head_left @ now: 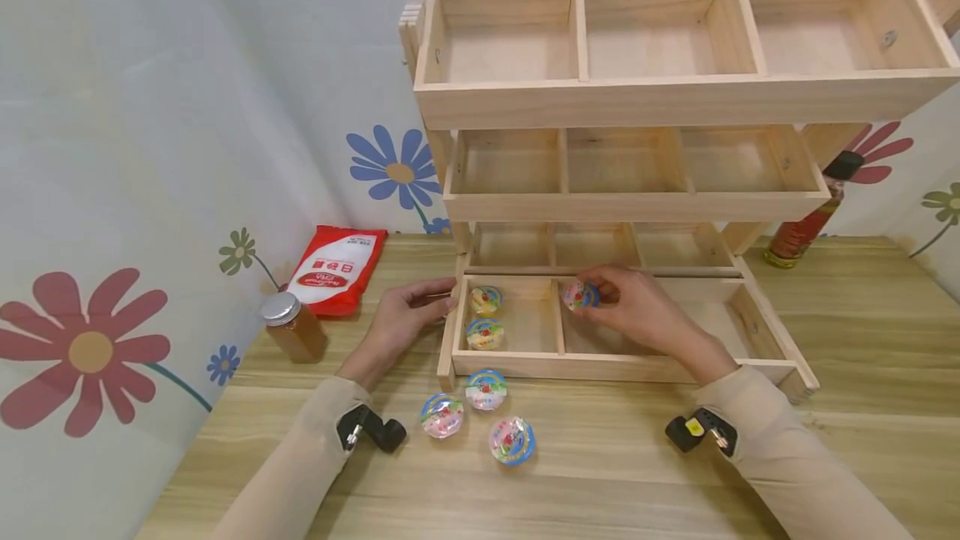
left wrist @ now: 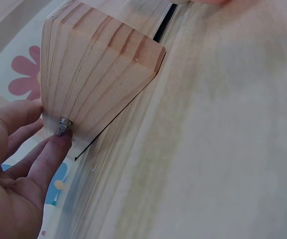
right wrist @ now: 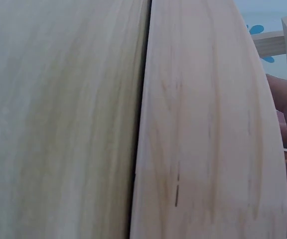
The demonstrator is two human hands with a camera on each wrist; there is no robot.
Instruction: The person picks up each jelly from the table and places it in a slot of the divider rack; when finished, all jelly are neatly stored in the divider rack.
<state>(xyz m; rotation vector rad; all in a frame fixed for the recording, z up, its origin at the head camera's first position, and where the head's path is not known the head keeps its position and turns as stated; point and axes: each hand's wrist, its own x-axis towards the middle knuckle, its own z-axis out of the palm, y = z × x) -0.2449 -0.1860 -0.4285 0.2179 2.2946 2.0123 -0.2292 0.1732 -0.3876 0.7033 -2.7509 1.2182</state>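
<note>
In the head view, my right hand (head_left: 637,307) pinches a small jelly cup (head_left: 578,296) with a printed lid, over the middle of the bottom tray (head_left: 510,367). Two more jelly cups (head_left: 486,300) lie in that tray's left compartment, one behind the other. My left hand (head_left: 401,319) rests its fingertips on the left side of the wooden rack; the left wrist view shows a fingertip at a metal bolt (left wrist: 64,125) there. On the table before the tray lie three jelly cups (head_left: 512,441). In the right wrist view the tray's front board (right wrist: 208,129) hides most of the right hand.
Upper tiers of the wooden rack (head_left: 675,98) rise above both hands, each divided into compartments. To the left are a red and white bag (head_left: 337,271) and a silver-lidded jar (head_left: 294,327). A black-capped bottle (head_left: 813,211) stands behind the rack at right.
</note>
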